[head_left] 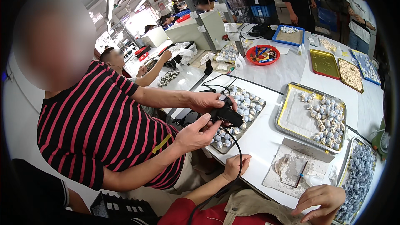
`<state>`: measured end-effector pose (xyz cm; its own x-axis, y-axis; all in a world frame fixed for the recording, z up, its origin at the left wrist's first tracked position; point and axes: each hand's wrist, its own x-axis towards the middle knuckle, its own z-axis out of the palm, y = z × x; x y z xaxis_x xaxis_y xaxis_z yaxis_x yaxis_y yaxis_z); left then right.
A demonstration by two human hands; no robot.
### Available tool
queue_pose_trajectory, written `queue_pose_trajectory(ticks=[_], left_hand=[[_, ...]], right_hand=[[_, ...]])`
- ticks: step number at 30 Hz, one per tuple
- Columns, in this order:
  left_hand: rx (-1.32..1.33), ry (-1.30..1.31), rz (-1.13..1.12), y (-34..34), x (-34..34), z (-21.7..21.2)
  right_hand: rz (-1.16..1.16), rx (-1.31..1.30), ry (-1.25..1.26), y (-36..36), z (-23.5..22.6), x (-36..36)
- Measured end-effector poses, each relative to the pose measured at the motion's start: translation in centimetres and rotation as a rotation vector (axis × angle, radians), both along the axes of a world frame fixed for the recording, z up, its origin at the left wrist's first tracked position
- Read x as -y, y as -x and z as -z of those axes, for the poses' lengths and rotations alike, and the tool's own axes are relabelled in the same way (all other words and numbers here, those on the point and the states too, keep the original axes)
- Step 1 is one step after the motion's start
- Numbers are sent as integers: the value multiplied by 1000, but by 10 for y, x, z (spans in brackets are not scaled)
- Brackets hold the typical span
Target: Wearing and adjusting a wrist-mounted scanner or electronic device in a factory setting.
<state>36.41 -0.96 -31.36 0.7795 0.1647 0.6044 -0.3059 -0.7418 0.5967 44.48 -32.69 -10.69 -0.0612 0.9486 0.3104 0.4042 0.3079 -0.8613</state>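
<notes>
My left hand (236, 167) rests as a closed fist at the near table edge, and nothing shows sticking out of it. A black cable (240, 150) runs down past it. My right hand (321, 201) hangs at the lower right with fingers loosely bent and apart, holding nothing. Just beyond it lies a grey board (273, 179) with a stained surface, a thin dark stick (304, 170) with a blue part, and a small whitish translucent piece (313, 180). Left of me, a co-worker in a striped shirt holds a black device (227, 114) in both hands, the cable attached.
Small blue-grey and cream figures fill part of a metal tray (287, 121) ahead, another tray (260, 107) under the co-worker's hands, and a tray (349, 216) at right. Farther back are a red basket (277, 59) of tools, a gold tray (324, 63) and a blue tray (288, 37).
</notes>
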Motion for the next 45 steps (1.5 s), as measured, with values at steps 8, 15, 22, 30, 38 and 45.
queue_pose_trajectory(ticks=[8,15,22,30,38,45], left_hand=[[-107,-23,-11,1,0,0],[-87,-30,-30,-1,-2,4],[-296,34,31,5,-12,6],[-832,-297,213,66,-19,-97],[-186,536,66,54,13,-107],[75,1129,-1,47,23,-57]], right_hand=[[37,9,-45,4,18,1],[71,23,-35,-1,27,1],[170,-78,-90,1,35,-5],[219,-110,-45,-4,40,-8],[690,-338,119,5,71,-95],[679,114,-117,10,103,-185]])
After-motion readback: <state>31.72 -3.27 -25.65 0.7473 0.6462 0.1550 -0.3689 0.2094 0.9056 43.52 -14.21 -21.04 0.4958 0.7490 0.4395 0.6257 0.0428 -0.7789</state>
